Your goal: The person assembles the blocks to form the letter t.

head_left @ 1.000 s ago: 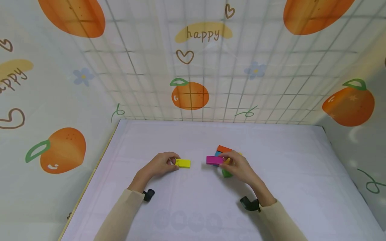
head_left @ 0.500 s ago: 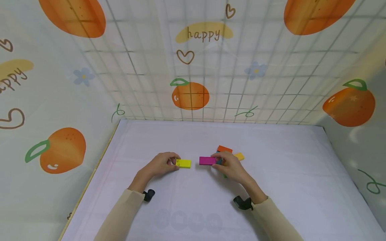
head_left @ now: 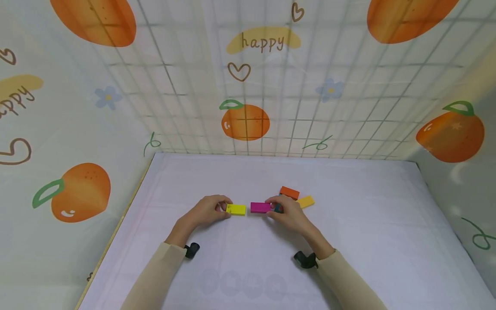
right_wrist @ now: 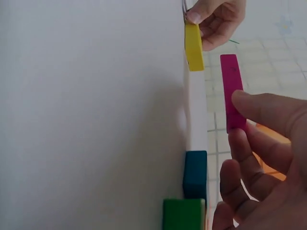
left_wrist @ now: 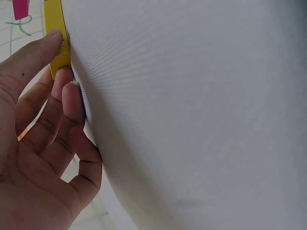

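A bright yellow block (head_left: pixel 237 210) lies flat on the white table, and my left hand (head_left: pixel 211 210) pinches its left end between thumb and fingers. In the left wrist view the thumb presses on the side of this yellow block (left_wrist: pixel 58 28). My right hand (head_left: pixel 288 212) pinches a magenta block (head_left: pixel 260 207) by its right end. The right wrist view shows the magenta block (right_wrist: pixel 233 91) raised above the table surface. Its left end points at the yellow block, with a small gap between the two.
Behind my right hand lie an orange-red block (head_left: pixel 289 192) and an orange-yellow block (head_left: pixel 306 201). A blue block (right_wrist: pixel 195 173) and a green block (right_wrist: pixel 183 214) rest near it too, mostly hidden in the head view. A patterned curtain (head_left: pixel 186 120) stands behind the table.
My right hand has carried the magenta block leftward, away from the loose blocks and closer to the yellow one. The left hand and its yellow block have stayed in place.
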A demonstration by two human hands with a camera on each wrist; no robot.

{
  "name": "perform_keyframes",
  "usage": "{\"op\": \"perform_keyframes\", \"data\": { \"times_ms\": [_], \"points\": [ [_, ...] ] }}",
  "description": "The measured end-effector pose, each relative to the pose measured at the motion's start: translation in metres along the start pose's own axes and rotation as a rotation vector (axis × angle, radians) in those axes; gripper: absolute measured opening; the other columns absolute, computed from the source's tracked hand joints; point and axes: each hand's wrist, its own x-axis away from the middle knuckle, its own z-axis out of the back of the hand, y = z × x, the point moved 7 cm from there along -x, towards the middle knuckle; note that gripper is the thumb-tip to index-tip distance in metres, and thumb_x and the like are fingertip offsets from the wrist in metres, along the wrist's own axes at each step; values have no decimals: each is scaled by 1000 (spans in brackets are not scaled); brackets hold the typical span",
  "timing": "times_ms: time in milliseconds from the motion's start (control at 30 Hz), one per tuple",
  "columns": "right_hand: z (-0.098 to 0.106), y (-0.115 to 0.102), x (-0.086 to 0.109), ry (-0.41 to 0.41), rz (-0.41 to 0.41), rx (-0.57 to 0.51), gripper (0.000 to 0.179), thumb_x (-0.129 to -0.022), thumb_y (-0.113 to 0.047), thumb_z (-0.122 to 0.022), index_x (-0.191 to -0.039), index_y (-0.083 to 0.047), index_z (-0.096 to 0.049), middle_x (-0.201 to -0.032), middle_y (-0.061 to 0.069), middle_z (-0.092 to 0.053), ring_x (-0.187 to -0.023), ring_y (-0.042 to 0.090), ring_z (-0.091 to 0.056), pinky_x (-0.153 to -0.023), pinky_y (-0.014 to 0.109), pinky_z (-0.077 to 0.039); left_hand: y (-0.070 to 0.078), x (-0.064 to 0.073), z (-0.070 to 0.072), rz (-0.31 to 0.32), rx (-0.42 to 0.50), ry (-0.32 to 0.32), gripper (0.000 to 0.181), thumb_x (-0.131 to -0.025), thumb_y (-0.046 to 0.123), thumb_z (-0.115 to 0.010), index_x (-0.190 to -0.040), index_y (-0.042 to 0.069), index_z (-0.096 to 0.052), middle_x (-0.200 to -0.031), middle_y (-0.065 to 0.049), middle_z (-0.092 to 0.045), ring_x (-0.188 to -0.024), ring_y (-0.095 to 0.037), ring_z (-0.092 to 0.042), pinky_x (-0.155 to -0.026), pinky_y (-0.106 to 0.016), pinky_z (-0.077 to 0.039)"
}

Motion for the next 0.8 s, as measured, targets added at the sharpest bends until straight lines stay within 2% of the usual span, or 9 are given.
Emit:
{"op": "perform_keyframes", "data": {
  "times_ms": [300,433,567,800],
  "points": [
    [-12,5,-8,-14,-34,67,32,-87,-16,-79,-118,-15,-72,-96,-2,-64,-80,17,-53,-68,31,-45,2,0,1,-4,4,-7,34,-87,19,-80,-119,15,-69,-90,8,-59,-76,-14,-53,-70,-31,-47],
    [-14,6,-11,-16,-72,100,31,-87,-17,-79,-117,-16,-72,-94,-5,-64,-81,14,-54,-74,37,-39,2,0,1,1,5,-9,34,-87,18,-80,-119,15,-69,-90,7,-59,-76,-14,-53,-70,-32,-47],
    [-16,6,-13,-17,-90,139,30,-86,-17,-79,-115,-17,-73,-91,-8,-64,-90,14,-57,-80,45,-30,1,0,1,4,7,-5,33,-86,18,-80,-118,16,-69,-90,7,-59,-76,-14,-53,-70,-32,-47],
    [-21,5,-15,-24,-91,199,28,-84,-18,-81,-111,-18,-74,-88,-10,-63,-89,14,-57,-78,47,-31,0,0,1,10,14,-5,33,-86,18,-81,-117,16,-70,-90,8,-59,-76,-14,-53,-70,-32,-47]
  ]
}}
